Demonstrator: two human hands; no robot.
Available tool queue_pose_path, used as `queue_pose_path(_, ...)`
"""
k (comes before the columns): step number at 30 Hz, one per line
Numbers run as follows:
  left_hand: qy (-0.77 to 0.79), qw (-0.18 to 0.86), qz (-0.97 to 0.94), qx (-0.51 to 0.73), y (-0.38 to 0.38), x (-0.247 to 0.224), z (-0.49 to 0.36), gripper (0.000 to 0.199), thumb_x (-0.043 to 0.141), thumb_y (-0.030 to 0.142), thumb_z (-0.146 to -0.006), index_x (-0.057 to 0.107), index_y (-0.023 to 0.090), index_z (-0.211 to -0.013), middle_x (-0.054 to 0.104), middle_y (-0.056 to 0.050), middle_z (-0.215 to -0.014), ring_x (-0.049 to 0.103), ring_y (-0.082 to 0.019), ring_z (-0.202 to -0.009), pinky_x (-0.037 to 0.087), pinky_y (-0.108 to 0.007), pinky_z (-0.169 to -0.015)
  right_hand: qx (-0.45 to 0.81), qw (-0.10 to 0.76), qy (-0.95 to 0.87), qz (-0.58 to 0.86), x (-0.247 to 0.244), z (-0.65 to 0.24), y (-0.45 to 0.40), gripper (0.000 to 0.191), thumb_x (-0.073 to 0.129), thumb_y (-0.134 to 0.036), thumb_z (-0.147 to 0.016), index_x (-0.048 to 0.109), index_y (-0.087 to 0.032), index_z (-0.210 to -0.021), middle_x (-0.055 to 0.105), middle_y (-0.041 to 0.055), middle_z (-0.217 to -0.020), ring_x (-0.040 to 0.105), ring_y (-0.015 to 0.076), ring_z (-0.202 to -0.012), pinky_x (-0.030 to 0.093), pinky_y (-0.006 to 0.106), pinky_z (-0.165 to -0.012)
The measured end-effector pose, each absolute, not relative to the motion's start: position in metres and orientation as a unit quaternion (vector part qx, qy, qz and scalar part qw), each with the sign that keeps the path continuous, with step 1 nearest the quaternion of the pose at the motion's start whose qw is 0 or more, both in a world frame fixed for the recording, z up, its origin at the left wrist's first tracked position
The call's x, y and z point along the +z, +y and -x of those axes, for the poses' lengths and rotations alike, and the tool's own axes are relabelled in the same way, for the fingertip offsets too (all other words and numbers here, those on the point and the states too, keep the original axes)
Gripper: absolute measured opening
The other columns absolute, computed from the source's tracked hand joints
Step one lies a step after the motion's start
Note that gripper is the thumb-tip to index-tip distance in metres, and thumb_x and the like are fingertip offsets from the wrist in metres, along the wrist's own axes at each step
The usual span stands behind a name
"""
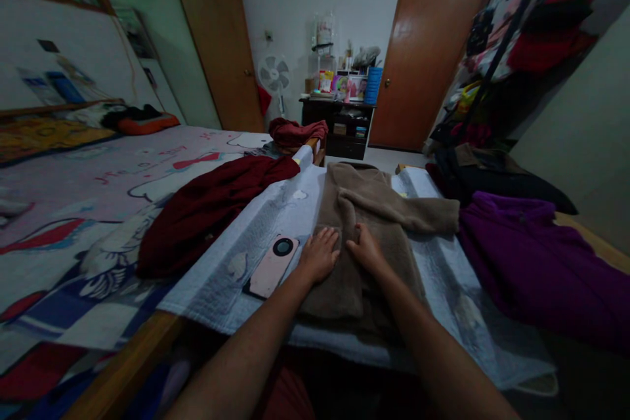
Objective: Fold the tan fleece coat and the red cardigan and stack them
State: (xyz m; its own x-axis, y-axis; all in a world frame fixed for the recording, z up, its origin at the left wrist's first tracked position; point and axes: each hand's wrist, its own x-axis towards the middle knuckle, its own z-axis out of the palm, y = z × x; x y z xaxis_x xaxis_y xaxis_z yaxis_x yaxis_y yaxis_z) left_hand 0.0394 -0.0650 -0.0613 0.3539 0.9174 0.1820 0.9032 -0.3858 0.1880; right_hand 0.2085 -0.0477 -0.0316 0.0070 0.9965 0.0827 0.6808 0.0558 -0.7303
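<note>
A brown fleecy coat (388, 256) lies front up on a pale blue quilted cloth, one sleeve (433, 213) stretched out to the right. My left hand (319, 254) rests flat on the coat's left front, fingers spread, holding nothing. Close beside it, my right hand (367, 248) is closed at the coat's front edge, with fabric between thumb and fingers; some fingertips are hidden. A pink phone (273, 264) with a round black camera ring lies face down on the cloth, left of my left hand.
Left of the quilted cloth (216, 295) lies a dark red garment (211, 216), beside a patterned bed (123, 151). A purple garment (531, 262) lies on the right, below a dark folded pile (497, 177). A fan (274, 75) and a dark cabinet (339, 128) stand at the far wall.
</note>
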Motion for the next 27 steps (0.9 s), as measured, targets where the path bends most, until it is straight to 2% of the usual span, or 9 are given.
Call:
queue_pose_path(5, 0.557, -0.001, -0.820, 0.130, -0.069, -0.067, -0.043, 0.050, 0.039, 0.035, -0.095, 0.039, 0.021, -0.143, 0.033, -0.006, -0.154, 0.024, -0.023, -0.143, 0.029, -0.046, -0.112, 0.278, 0.241, -0.704, 0.608, -0.015, -0.213, -0.089, 0.066, 0.064, -0.027, -0.074, 0.039, -0.013, -0.134, 0.064, 0.0142, -0.113, 0.063, 0.0263, -0.097, 0.046, 0.034, -0.083)
queue_pose_path(10, 0.555, -0.001, -0.824, 0.116, -0.073, -0.059, -0.047, 0.045, 0.038, 0.032, -0.094, 0.044, 0.024, -0.138, 0.034, -0.007, -0.153, 0.024, -0.027, -0.143, 0.024, -0.057, -0.111, 0.303, 0.193, -0.737, 0.573, -0.003, -0.219, -0.123, 0.082, 0.067, -0.032, -0.073, 0.030, -0.012, -0.143, 0.066, 0.0123, -0.105, 0.063, 0.0269, -0.093, 0.046, 0.035, -0.080)
queue_pose_path(12, 0.552, 0.015, -0.828, 0.097, -0.074, -0.054, -0.050, 0.044, 0.037, 0.027, -0.093, 0.047, 0.022, -0.136, 0.037, -0.010, -0.151, 0.027, -0.028, -0.141, 0.023, -0.057, -0.111, 0.316, 0.193, -0.752, 0.545, -0.002, -0.222, -0.130, 0.078, 0.066, -0.030, -0.073, 0.033, -0.016, -0.143, 0.066, 0.0089, -0.102, 0.062, 0.0249, -0.090, 0.046, 0.034, -0.080)
queue_pose_path(16, 0.545, 0.010, -0.835, 0.079, -0.077, -0.045, -0.058, 0.042, 0.037, 0.018, -0.090, 0.052, 0.011, -0.129, 0.045, -0.016, -0.144, 0.038, -0.027, -0.135, 0.028, -0.046, -0.110, 0.347, 0.221, -0.762, 0.500, -0.003, -0.231, -0.133, 0.066, 0.054, -0.015, -0.074, 0.040, -0.020, -0.139, 0.066, 0.0041, -0.097, 0.060, 0.0205, -0.087, 0.046, 0.033, -0.083)
queue_pose_path(19, 0.549, -0.023, -0.830, 0.095, -0.082, -0.041, -0.064, 0.039, 0.037, 0.018, -0.091, 0.054, 0.012, -0.126, 0.050, -0.017, -0.139, 0.042, -0.028, -0.131, 0.031, -0.044, -0.107, 0.292, 0.214, -0.788, 0.498, -0.007, -0.240, -0.133, 0.074, 0.051, -0.010, -0.069, 0.037, -0.015, -0.141, 0.062, 0.0092, -0.112, 0.056, 0.0227, -0.103, 0.043, 0.037, -0.093)
queue_pose_path(22, 0.554, -0.042, -0.824, 0.115, -0.088, -0.042, -0.067, 0.039, 0.037, 0.026, -0.094, 0.052, 0.016, -0.129, 0.050, -0.016, -0.138, 0.043, -0.030, -0.130, 0.030, -0.047, -0.107, 0.202, 0.162, -0.816, 0.517, -0.015, -0.246, -0.133, 0.081, 0.057, -0.015, -0.064, 0.036, -0.010, -0.141, 0.045, 0.0172, -0.139, 0.039, 0.0301, -0.127, 0.032, 0.046, -0.105)
queue_pose_path(24, 0.556, -0.049, -0.820, 0.128, -0.090, -0.045, -0.067, 0.040, 0.038, 0.031, -0.095, 0.051, 0.017, -0.130, 0.049, -0.016, -0.140, 0.041, -0.031, -0.131, 0.028, -0.049, -0.108, 0.179, 0.128, -0.820, 0.529, -0.021, -0.247, -0.134, 0.083, 0.059, -0.017, -0.063, 0.036, -0.011, -0.142, 0.037, 0.0178, -0.147, 0.032, 0.0323, -0.133, 0.029, 0.049, -0.107)
queue_pose_path(27, 0.557, -0.056, -0.817, 0.140, -0.090, -0.049, -0.066, 0.041, 0.039, 0.034, -0.095, 0.051, 0.019, -0.130, 0.047, -0.015, -0.142, 0.038, -0.031, -0.133, 0.027, -0.049, -0.109, 0.157, 0.113, -0.825, 0.531, -0.026, -0.247, -0.134, 0.078, 0.059, -0.016, -0.065, 0.040, -0.013, -0.141, 0.038, 0.0154, -0.148, 0.032, 0.0311, -0.133, 0.030, 0.048, -0.106)
